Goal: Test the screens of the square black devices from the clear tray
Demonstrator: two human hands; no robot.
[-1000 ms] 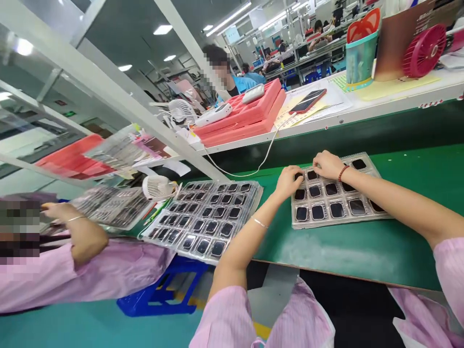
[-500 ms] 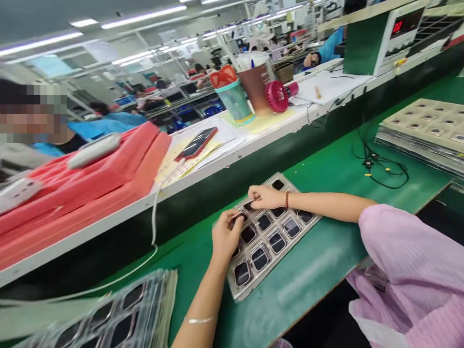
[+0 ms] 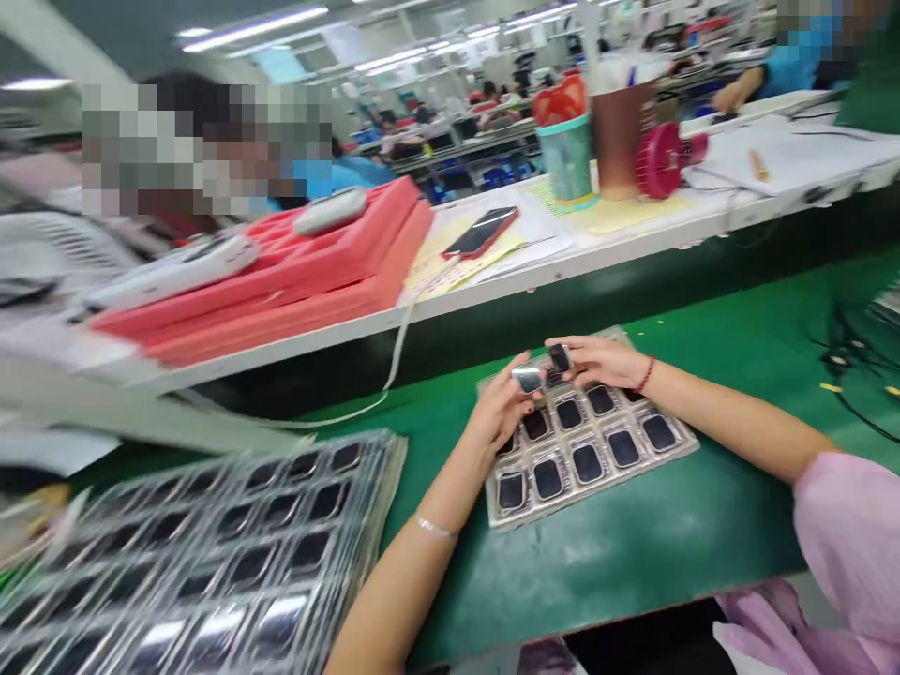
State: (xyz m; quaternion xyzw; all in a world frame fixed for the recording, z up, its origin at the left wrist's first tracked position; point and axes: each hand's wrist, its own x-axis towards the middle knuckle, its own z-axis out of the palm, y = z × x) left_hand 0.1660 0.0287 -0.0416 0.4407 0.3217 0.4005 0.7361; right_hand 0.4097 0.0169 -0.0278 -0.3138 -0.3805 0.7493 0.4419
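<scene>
One glossy piece (image 3: pixel 526 379) in the left hand (image 3: pixel 496 407), one dark piece (image 3: pixel 560 357) in the right hand (image 3: pixel 599 360), both above the tray (image 3: pixel 573 491) near its far edge.

Grip: fingers and thumbs of both hands pinched nearly closed on the pieces; contact between the pieces cannot be told. Handling, as judged: light, stiff, slick-faced, liable to smear, scratch or chip; best held by opposite rims, off the face. Tray judged thin and flexible; lift by opposite edges. Other pieces sit in its pockets along the near edge. Tray stack (image 3: pixel 385 483) stands toward the bench's (image 3: pixel 597 572) left end. Change: half a second earlier both hands were down at the tray's far row; now both pieces are raised clear, held close together.
</scene>
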